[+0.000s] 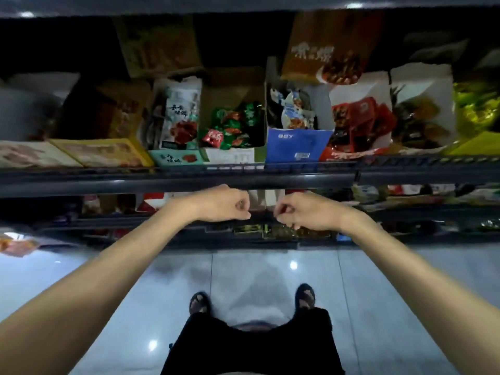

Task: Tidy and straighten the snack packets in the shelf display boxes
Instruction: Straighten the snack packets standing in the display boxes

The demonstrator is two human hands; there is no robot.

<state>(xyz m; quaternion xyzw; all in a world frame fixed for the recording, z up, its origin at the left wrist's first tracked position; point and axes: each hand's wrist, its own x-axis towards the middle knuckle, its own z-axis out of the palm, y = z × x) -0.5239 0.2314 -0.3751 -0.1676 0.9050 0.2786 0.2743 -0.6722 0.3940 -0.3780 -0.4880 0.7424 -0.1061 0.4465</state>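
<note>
Packets (232, 128) lay jumbled in boxes (297, 147) on the shelf (173, 177); left hand (224, 204) and right hand (300, 213) hovered just below, curled, holding nothing. A hasty reach could spill packets forward.

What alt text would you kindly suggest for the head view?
A person's left hand and right hand, both curled and empty, hover below a dark shelf rail; above, display boxes hold snack packets, green packets lying jumbled.

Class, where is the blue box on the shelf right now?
In the head view, the blue box stands just right of centre, between the green packets and the red packets.
</note>
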